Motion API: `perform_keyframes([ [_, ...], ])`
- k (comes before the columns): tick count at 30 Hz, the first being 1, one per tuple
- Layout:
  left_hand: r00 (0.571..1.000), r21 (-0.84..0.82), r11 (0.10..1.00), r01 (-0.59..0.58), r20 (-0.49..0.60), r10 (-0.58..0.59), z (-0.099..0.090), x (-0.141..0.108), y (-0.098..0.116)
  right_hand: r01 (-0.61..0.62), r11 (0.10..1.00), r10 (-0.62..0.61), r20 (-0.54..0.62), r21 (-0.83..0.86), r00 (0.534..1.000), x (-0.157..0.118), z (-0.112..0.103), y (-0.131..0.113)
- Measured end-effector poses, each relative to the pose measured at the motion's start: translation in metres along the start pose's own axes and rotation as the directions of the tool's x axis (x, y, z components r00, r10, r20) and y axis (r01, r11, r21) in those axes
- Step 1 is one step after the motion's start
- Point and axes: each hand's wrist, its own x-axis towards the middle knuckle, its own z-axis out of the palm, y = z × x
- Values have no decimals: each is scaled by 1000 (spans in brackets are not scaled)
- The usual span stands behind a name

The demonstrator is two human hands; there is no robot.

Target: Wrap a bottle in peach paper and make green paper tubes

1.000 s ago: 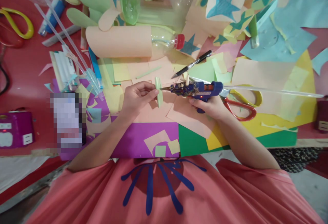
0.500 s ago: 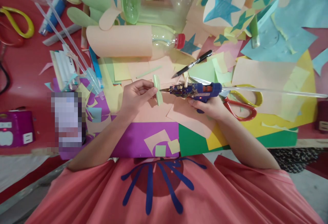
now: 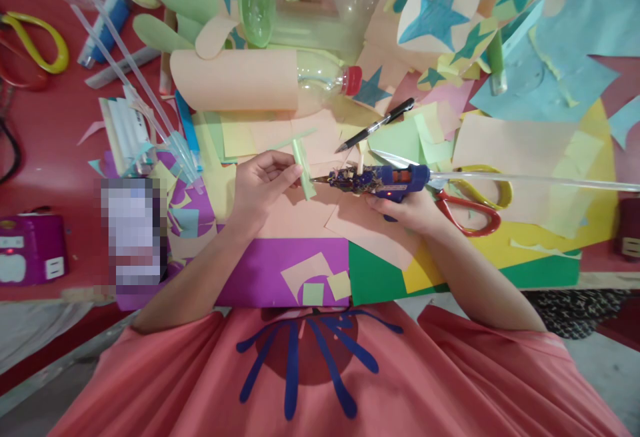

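Observation:
Between thumb and fingers, my left hand [image 3: 273, 180] pinches a small light green rolled paper strip [image 3: 303, 169], tilted with its top to the left. A blue glue gun [image 3: 395, 180] is gripped in my right hand [image 3: 400, 210], its red light on. The gun's nozzle points left and its tip is at the strip's right side; whether they touch I cannot tell. Dried glue and scraps cover the front of the gun, and a long clear glue stick [image 3: 530, 179] extends from its back. Peach paper [image 3: 300, 217] lies beneath both hands.
Beyond my hands lie a black pen [image 3: 375, 125] and a paper-wrapped bottle [image 3: 235, 80] with a red cap. Scissors [image 3: 475, 216] rest by my right wrist. On the left are a blurred phone [image 3: 133, 234], clear straws [image 3: 135, 74] and a purple box [image 3: 33, 249].
The green strip has tilted, its top now further left. My left hand has shifted slightly left and up, and the glue gun has moved a little left and down.

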Motion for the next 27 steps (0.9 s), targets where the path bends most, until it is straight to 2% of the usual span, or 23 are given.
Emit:
perform_keyframes([
  [9, 1000, 5, 1000, -9, -28, 9, -3, 1, 1, 13, 1000, -13, 32, -3, 999, 1, 0, 0],
  [19, 997, 41, 999, -5, -72, 8, -5, 4, 0, 34, 996, -28, 68, -82, 997, 0, -2, 9],
  [27, 996, 42, 999, 20, -90, -16, -6, 5, 0, 19, 999, -17, 51, -35, 999, 0, -2, 8],
])
